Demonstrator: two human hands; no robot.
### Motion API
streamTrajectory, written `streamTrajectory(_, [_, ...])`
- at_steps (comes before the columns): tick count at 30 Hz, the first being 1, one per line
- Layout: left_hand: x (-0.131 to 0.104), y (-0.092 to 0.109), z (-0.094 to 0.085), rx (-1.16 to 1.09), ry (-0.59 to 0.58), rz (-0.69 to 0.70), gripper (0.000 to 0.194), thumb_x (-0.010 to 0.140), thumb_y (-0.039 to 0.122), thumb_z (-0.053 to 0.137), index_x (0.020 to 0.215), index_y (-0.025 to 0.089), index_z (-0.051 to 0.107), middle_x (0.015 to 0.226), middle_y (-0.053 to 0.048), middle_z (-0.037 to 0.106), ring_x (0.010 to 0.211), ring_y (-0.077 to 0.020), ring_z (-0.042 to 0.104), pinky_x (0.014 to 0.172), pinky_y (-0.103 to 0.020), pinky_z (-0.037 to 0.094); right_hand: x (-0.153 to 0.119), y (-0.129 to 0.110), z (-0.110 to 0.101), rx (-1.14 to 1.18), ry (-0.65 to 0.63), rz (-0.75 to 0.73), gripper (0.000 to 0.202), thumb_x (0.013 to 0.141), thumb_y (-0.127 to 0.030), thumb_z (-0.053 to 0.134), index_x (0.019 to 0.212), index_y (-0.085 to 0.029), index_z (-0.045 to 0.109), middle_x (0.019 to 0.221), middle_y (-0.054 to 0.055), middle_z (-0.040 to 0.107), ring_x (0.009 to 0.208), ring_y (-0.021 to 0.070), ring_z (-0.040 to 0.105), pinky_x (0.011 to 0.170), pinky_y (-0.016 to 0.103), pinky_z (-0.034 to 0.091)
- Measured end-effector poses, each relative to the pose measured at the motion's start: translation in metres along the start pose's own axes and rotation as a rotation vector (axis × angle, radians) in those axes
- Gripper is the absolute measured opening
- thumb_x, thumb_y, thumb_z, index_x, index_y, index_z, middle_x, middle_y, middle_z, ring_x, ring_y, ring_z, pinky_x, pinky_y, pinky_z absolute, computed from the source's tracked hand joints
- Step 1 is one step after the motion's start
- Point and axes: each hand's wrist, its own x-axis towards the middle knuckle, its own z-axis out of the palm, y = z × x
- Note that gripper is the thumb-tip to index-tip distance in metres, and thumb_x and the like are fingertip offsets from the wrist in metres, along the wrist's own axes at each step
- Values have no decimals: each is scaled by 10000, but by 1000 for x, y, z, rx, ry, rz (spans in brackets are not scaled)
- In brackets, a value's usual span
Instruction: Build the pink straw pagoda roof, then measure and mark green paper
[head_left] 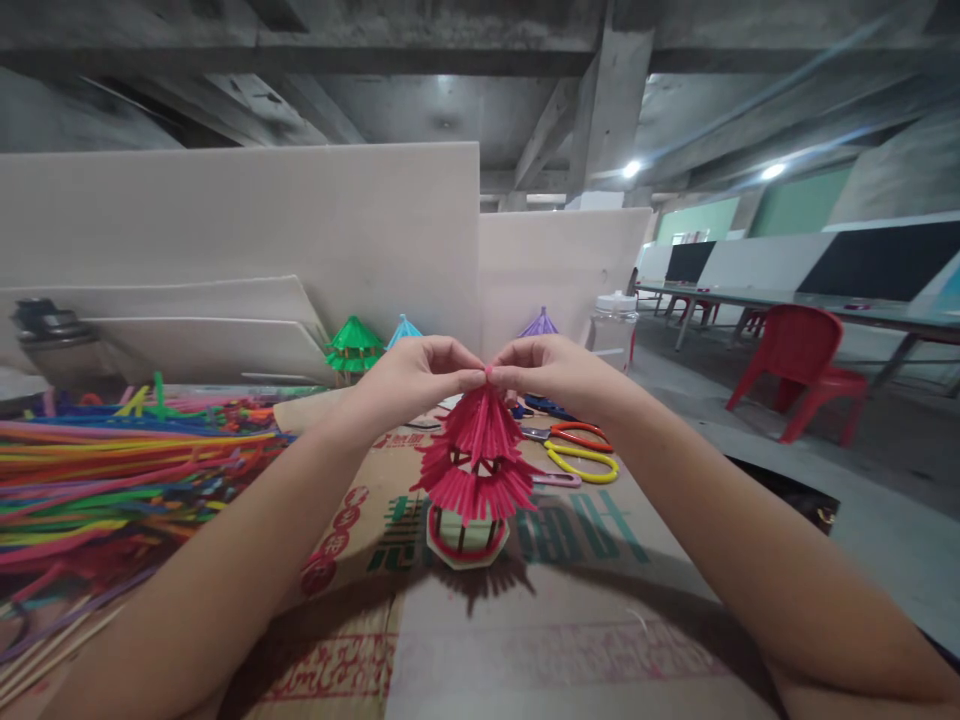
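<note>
Red pagoda [484,428] is pinched at its tip by left hand [409,378] and right hand [562,374], both angled inward.

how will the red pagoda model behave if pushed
The red pagoda model is probably light, given its slim posts. Its lower roof may bend if pressed, being fringed with strips. Pushed high, it might tip, since that roof spreads past the base.

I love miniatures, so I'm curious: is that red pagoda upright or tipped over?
The red pagoda is roughly upright: its peak, between left hand and right hand, sits above its base.
</note>
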Motion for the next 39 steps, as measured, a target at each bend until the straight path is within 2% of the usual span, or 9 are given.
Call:
streamTrajectory(4, [-4, 9, -2, 66, -7, 12, 216, 803, 355, 699, 832, 142, 724, 747, -19, 703, 691, -125, 612, 623, -217, 468, -3, -2, -1, -86, 1, -49, 151, 844, -315, 692, 819, -167, 711, 737, 21, 684, 667, 121, 600, 611, 240, 466])
streamTrajectory(8, [-9, 13, -7, 139, -62, 20, 315, 833, 462, 655, 889, 163, 739, 810, -26, 704, 743, -146, 614, 604, -217, 452, -5, -5, -1, -143, 24, -58, 151, 847, -312, 682, 807, -167, 704, 733, 17, 687, 667, 120, 604, 602, 237, 458])
streamTrajectory(11, [-10, 13, -6, 202, -13, 28, 389, 840, 537, 623, 805, 157, 700, 723, -6, 634, 671, -129, 558, 545, -208, 406, -6, -4, 1, -206, 44, -87, 190, 849, -354, 679, 828, -168, 709, 762, 22, 705, 682, 125, 615, 613, 243, 459])
streamTrajectory(15, [-9, 14, -1, 211, 56, 25, 399, 838, 537, 619, 721, 155, 632, 640, 22, 533, 603, -103, 477, 509, -195, 378, -6, -2, 3, -232, 67, -121, 196, 849, -365, 669, 864, -175, 715, 803, 27, 725, 707, 131, 628, 623, 248, 459])
streamTrajectory(19, [-8, 15, -5, 167, -19, -26, 347, 842, 494, 613, 834, 158, 699, 725, -6, 612, 643, -121, 541, 507, -195, 415, -6, -1, 3, -219, 66, -118, 194, 845, -360, 668, 841, -172, 711, 775, 25, 713, 689, 131, 626, 611, 249, 457])
streamTrajectory(24, [-5, 10, -12, 87, -123, 7, 276, 857, 401, 617, 940, 162, 725, 835, -28, 683, 736, -127, 599, 581, -192, 493, -6, -2, 5, -151, 30, -105, 147, 845, -300, 656, 822, -162, 703, 729, 12, 676, 670, 116, 601, 618, 242, 459])
streamTrajectory(28, [-3, 7, -10, 72, -93, -26, 269, 850, 397, 625, 938, 154, 701, 807, -29, 678, 713, -128, 608, 541, -184, 483, -7, -4, 7, -157, 32, -93, 155, 848, -304, 649, 821, -159, 697, 700, 9, 659, 647, 116, 593, 591, 236, 447])
streamTrajectory(32, [-2, 5, -9, 60, -68, 4, 291, 813, 433, 678, 908, 157, 685, 803, -23, 685, 732, -136, 626, 561, -191, 490, -7, -4, 6, -161, 22, -102, 161, 857, -315, 649, 852, -161, 694, 744, 21, 686, 683, 128, 618, 607, 239, 462])
streamTrajectory(39, [-9, 12, -8, 265, 16, 49, 305, 860, 444, 622, 888, 172, 756, 781, -19, 721, 712, -150, 622, 596, -222, 468, -4, 1, 1, -210, 33, -104, 144, 860, -316, 655, 865, -174, 677, 791, 28, 707, 708, 137, 632, 653, 263, 490])
